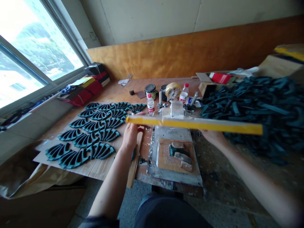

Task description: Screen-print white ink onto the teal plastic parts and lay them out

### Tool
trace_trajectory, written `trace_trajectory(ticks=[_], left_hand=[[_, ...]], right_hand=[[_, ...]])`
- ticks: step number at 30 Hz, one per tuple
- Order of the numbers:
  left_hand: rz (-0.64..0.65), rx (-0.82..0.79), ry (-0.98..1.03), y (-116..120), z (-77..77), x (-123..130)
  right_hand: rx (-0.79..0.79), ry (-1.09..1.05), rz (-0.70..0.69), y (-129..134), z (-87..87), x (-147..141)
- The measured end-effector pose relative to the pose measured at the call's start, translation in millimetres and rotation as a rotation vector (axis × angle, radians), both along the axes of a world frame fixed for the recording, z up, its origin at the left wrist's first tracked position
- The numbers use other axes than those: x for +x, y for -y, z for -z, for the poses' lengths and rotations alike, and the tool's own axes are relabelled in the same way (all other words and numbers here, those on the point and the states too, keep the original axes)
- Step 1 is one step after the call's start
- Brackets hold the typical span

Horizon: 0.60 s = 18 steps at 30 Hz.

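Note:
A long flat frame with a yellow edge (194, 124), seen nearly edge-on, is raised over a metal base plate (174, 133). My left hand (130, 134) is closed around its left end, with fingertips showing past the top edge. My right hand (210, 135) reaches in beneath the frame's right half; the frame hides its fingers, so its grip cannot be made out. On the base plate lies a wooden board (163, 155) carrying a dark green plastic piece (174, 149) between small blocks. Metal clamps (163, 103) stand behind the frame.
Rows of dark green fan-shaped pieces (82, 139) lie on cardboard (95, 169) at left. A big heap of similar dark pieces (249, 107) fills the right. Bottles (150, 104), a tin (150, 88) and a tape roll (173, 90) stand behind. A wooden strip (135, 163) overhangs the front edge.

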<state>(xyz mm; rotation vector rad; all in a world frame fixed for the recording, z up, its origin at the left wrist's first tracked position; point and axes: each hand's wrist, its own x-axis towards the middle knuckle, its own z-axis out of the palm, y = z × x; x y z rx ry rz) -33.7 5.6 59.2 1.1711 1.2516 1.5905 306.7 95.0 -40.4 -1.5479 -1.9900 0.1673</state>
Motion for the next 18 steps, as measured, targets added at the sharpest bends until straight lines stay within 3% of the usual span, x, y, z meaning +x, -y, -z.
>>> trace_trajectory(ticks=[3, 5, 6, 8, 9, 11, 12, 14, 16, 18], left_hand=[[0.006, 0.083, 0.083, -24, -17.2, 9], [-0.076, 0.099, 0.128, -25, -8.3, 15], [-0.107, 0.076, 0.147, -20, 3.6, 20], [-0.032, -0.110, 0.154, 1, 39.7, 34], [0.064, -0.264, 0.139, 16, 61.6, 43], [0.406, -0.669, 0.115, 50, 105.3, 65], [0.427, -0.744, 0.169, 65, 123.9, 75], [0.388, -0.735, 0.318, 89, 150.6, 88], [0.262, -0.700, 0.403, 99, 164.5, 85], [0.097, -0.690, 0.379, 100, 172.7, 63]], right_hand=[[-0.092, 0.112, -0.121, 31, 54.3, -13], [-0.121, 0.232, -0.176, 51, 76.0, -31], [-0.144, 0.282, -0.179, 59, 80.7, -40], [-0.203, 0.309, -0.130, 74, 79.4, -58], [-0.211, 0.288, -0.093, 83, 75.3, -66], [-0.144, 0.227, -0.067, 104, 65.0, -85], [-0.076, 0.203, -0.109, 115, 60.5, -95], [0.043, 0.185, -0.310, 132, 53.9, -109], [0.059, 0.157, -0.510, 134, 49.2, -107], [0.010, 0.073, -0.479, 114, 43.1, -81]])
